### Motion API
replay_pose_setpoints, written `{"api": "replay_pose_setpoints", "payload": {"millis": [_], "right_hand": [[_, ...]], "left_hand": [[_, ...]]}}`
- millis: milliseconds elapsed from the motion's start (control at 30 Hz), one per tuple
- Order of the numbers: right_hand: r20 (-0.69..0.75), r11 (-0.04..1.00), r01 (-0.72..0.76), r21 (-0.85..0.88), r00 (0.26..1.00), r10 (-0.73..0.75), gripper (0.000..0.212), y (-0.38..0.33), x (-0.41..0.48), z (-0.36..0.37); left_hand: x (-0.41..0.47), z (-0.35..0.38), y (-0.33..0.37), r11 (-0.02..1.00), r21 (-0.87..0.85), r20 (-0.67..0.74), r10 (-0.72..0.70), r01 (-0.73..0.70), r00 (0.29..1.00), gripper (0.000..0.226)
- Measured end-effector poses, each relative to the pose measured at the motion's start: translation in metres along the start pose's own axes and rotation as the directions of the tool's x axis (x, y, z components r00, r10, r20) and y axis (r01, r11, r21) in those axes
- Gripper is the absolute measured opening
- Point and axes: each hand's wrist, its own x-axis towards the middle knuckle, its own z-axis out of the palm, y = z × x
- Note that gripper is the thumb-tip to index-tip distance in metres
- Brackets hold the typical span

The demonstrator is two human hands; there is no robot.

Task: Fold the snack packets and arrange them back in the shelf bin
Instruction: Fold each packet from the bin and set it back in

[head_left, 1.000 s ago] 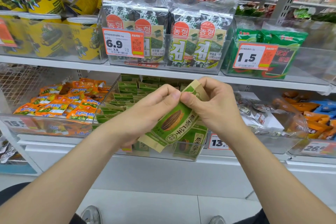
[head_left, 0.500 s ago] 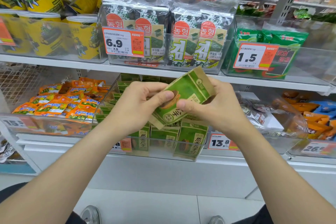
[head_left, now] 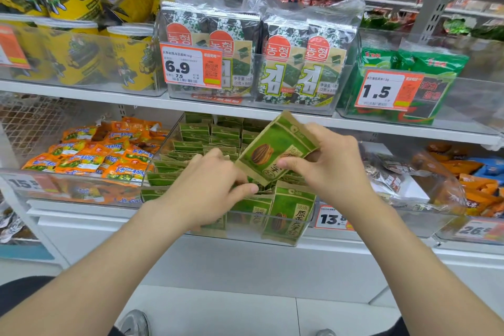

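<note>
A green and tan seed packet (head_left: 272, 150) is tilted above the clear shelf bin (head_left: 286, 243) on the lower shelf. My right hand (head_left: 327, 169) grips it by its right side, thumb on the front. My left hand (head_left: 207, 188) reaches into the bin just left of and below that packet, fingers lying on the stacked green packets (head_left: 215, 136), thumb tip by the held packet's lower corner. More upright packets (head_left: 289, 207) stand in the bin's front row. What the left fingertips touch is partly hidden.
An orange-packet bin (head_left: 81, 155) sits to the left, and a bin of mixed bags (head_left: 403, 172) to the right. The upper shelf edge (head_left: 354, 123) hangs close above, carrying seaweed packs (head_left: 294, 63) and yellow cans (head_left: 131, 60). Price tags (head_left: 330, 218) line the front.
Both hands moved forward and down toward the bin. My left hand let go of the packet and went in among the binned packets. The right hand alone now holds the packet.
</note>
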Motion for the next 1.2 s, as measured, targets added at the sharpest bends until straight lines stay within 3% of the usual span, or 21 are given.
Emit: {"api": "replay_pose_setpoints", "payload": {"millis": [167, 333, 467, 533, 633, 733, 800, 867, 933, 1000, 1067, 1200], "right_hand": [[0.293, 0.986, 0.107, -0.126, 0.954, -0.066, 0.031, 0.004, 0.008, 0.017], [0.265, 0.957, 0.227, -0.18, 0.948, -0.175, 0.03, -0.003, 0.014, 0.026], [0.503, 0.949, 0.194, -0.248, 0.863, -0.045, 0.016, 0.0, 0.017, 0.042], [0.453, 0.948, 0.15, -0.281, 0.891, -0.007, 0.017, 0.002, 0.019, 0.046], [0.337, 0.92, 0.119, -0.373, 0.941, 0.015, 0.011, -0.002, 0.024, 0.047], [0.538, 0.847, 0.139, -0.513, 0.821, 0.191, 0.039, -0.008, 0.025, 0.052], [0.612, 0.852, 0.128, -0.508, 0.75, 0.252, 0.045, -0.008, 0.025, 0.052], [0.638, 0.872, 0.117, -0.475, 0.728, 0.25, 0.045, -0.007, 0.024, 0.052], [0.596, 0.893, 0.11, -0.436, 0.779, 0.195, 0.042, -0.006, 0.021, 0.056], [0.461, 0.942, 0.067, -0.33, 0.882, 0.098, 0.036, -0.001, 0.021, 0.058], [0.316, 0.951, 0.056, -0.304, 0.948, 0.045, 0.023, 0.004, 0.025, 0.058], [0.34, 0.943, 0.049, -0.33, 0.938, 0.07, 0.011, 0.008, 0.035, 0.058]], "left_hand": [[-0.004, -0.002, 0.001, 0.998, 0.015, 0.136, 0.056, -0.059, 0.989, 0.043], [-0.003, 0.0, -0.004, 0.996, 0.021, 0.14, 0.079, -0.082, 0.987, 0.049], [0.0, 0.012, -0.001, 0.965, 0.242, 0.083, 0.078, -0.096, 0.993, 0.021], [0.003, 0.019, 0.001, 0.963, 0.269, -0.011, 0.032, -0.028, 0.999, 0.023], [0.007, 0.018, 0.006, 0.985, 0.161, -0.158, -0.036, 0.062, 0.987, 0.023], [0.006, 0.021, 0.006, 0.991, 0.109, -0.162, -0.053, 0.071, 0.985, 0.018], [0.003, 0.021, 0.003, 0.995, 0.071, -0.123, -0.067, 0.076, 0.99, 0.02], [0.0, 0.019, 0.002, 0.997, 0.049, -0.122, -0.057, 0.064, 0.991, 0.017], [0.0, 0.017, 0.003, 0.998, 0.004, -0.191, -0.059, 0.061, 0.98, 0.012], [0.002, 0.016, 0.004, 0.996, -0.069, -0.249, -0.071, 0.055, 0.966, 0.027], [0.004, 0.018, 0.004, 0.999, -0.01, -0.225, -0.038, 0.037, 0.974, 0.042], [0.001, 0.025, 0.005, 0.986, 0.155, -0.171, -0.028, 0.055, 0.985, 0.037]]}}
